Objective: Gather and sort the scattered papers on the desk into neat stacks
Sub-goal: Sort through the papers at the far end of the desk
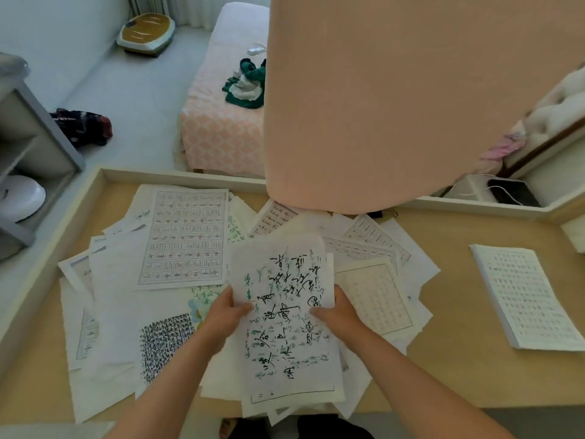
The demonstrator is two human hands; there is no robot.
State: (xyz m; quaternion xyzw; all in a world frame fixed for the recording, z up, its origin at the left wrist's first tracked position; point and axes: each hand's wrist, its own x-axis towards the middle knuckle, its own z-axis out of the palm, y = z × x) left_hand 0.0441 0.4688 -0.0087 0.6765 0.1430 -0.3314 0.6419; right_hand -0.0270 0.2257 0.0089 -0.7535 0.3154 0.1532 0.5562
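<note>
Both hands hold a bundle of calligraphy sheets (285,315) over the middle of the wooden desk (449,353). The top sheet carries black and green brush writing. My left hand (226,315) grips the bundle's left edge, thumb on top. My right hand (335,312) grips the right edge the same way. Scattered papers (126,296) lie overlapped under and around the bundle, among them a gridded practice sheet (185,237) and a sheet dense with small dark characters (164,340). One neat stack (525,296) of gridded sheets rests on the desk at the right.
A large pink panel (395,99) rises from the desk's far edge and hides the middle background. A raised rim (177,175) borders the desk at the back and left. Beyond stand a pink bench (221,115) and a grey shelf unit (28,147).
</note>
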